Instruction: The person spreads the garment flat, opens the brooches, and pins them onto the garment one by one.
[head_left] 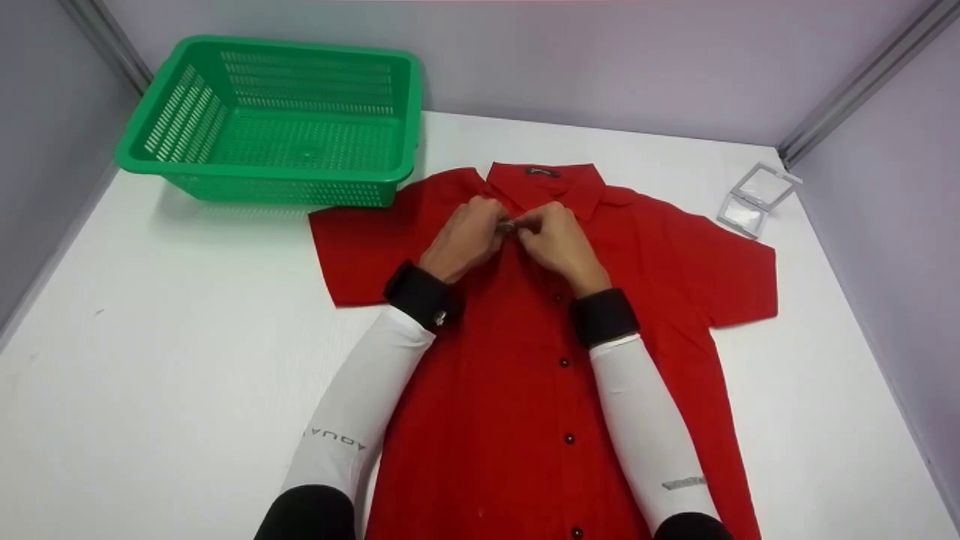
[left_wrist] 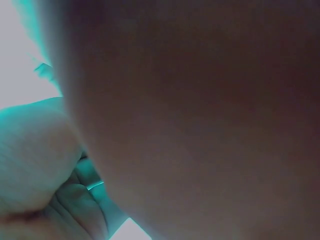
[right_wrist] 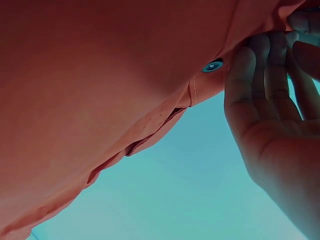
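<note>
Both hands, left hand (head_left: 463, 238) and right hand (head_left: 556, 241), are pinching the top button of the red shirt (head_left: 525, 360) lying flat mid-worktop, lower buttons looking already fastened

You're looking down at a white table (head_left: 150, 360) set inside pale lilac-grey walls (head_left: 600, 60), with metal rails (head_left: 862, 79) running up both back corners. A green slotted basket (head_left: 187, 161) sits at the far left, and a small open mirror case (head_left: 756, 199) lies at the far right. The light is even and soft.
</note>
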